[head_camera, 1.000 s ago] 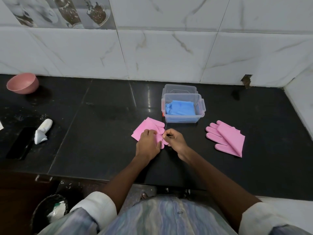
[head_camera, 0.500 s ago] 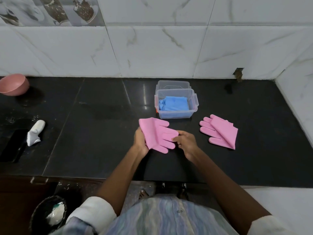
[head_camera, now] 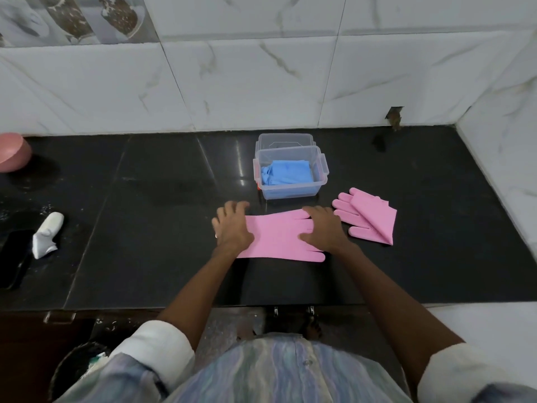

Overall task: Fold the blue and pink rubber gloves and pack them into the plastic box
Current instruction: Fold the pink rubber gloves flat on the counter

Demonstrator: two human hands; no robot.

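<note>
A pink rubber glove lies flat and unfolded on the black counter, cuff to the left, fingers to the right. My left hand presses flat on its cuff end. My right hand presses flat on its finger end. A second pink glove, folded diagonally, lies to the right. The clear plastic box stands just beyond the flat glove, with folded blue gloves inside. Its lid stands behind it.
A pink bowl sits at the far left by the tiled wall. A crumpled white tube and a black phone lie at the left. A dark bin stands below the counter edge.
The pink glove was folded and held up in both hands; now it lies spread out flat on the counter with both hands pressing on its ends.
</note>
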